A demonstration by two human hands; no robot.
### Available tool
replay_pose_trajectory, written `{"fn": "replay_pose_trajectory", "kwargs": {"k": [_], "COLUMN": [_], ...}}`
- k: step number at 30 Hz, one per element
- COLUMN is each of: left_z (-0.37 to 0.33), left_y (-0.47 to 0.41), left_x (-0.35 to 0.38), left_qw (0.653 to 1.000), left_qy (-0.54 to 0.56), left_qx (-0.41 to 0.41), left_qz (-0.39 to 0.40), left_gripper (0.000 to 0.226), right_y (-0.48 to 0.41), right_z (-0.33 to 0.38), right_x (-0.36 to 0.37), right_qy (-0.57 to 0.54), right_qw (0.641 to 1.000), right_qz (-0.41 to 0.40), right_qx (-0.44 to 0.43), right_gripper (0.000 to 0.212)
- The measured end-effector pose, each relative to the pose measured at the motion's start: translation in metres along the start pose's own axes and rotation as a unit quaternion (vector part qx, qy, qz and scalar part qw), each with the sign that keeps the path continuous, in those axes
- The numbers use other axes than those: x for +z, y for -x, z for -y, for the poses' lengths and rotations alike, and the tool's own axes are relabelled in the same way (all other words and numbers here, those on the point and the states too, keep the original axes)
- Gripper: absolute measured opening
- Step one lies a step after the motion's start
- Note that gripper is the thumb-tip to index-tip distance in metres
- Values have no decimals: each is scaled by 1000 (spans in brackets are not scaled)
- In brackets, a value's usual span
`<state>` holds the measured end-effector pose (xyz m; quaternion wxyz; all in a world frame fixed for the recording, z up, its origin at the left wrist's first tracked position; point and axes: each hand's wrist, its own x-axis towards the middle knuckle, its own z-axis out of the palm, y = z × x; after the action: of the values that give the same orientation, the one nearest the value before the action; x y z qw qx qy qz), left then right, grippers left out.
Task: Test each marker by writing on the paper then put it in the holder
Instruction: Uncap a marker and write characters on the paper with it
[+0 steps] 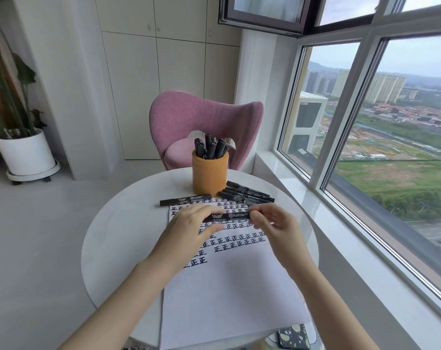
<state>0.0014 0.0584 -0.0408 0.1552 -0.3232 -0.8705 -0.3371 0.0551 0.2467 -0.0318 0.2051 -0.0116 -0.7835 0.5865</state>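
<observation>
While both hands hold one marker level just above the paper, the step looks like pulling its cap off for a test, or else closing it after one; the head view does not settle which. The left hand wraps the marker's left part, fingers over and thumb under. The right hand pinches the right end between thumb and fingertips. The marker spans the gap between the hands, above the rows of written characters.

If it is untested, the next move calls for a straight pull apart, then writing on bare paper. If tested, it goes up into the orange holder at the table's far side, which is already crowded with markers. Loose markers lie right of the holder, and one lies left.
</observation>
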Motion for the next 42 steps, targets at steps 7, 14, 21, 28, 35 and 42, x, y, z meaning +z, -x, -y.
{"fn": "replay_pose_trajectory", "kwargs": {"k": [7, 14, 21, 28, 35, 42], "left_z": [-8, -15, -14, -8, -10, 28], "left_y": [14, 24, 28, 31, 32, 47], "left_x": [-8, -12, -18, -18, -17, -11], "left_qw": [998, 997, 987, 955, 969, 936], "left_qy": [46, 46, 113, 266, 226, 316], "left_qx": [-30, -52, -97, -111, -84, -156], "left_qz": [22, 34, 54, 66, 61, 13], "left_gripper": [22, 22, 20, 23, 17, 25], "right_y": [7, 13, 15, 20, 20, 19], "right_z": [13, 30, 31, 33, 29, 13], "right_x": [15, 36, 43, 46, 57, 46], "right_qy": [-151, -164, -166, -197, -214, -198], "right_qw": [987, 983, 983, 977, 965, 969], "right_qz": [12, 69, 62, 60, 86, 21], "right_qx": [54, 38, 49, 49, 122, 144], "right_gripper": [25, 39, 25, 23, 34, 28]}}
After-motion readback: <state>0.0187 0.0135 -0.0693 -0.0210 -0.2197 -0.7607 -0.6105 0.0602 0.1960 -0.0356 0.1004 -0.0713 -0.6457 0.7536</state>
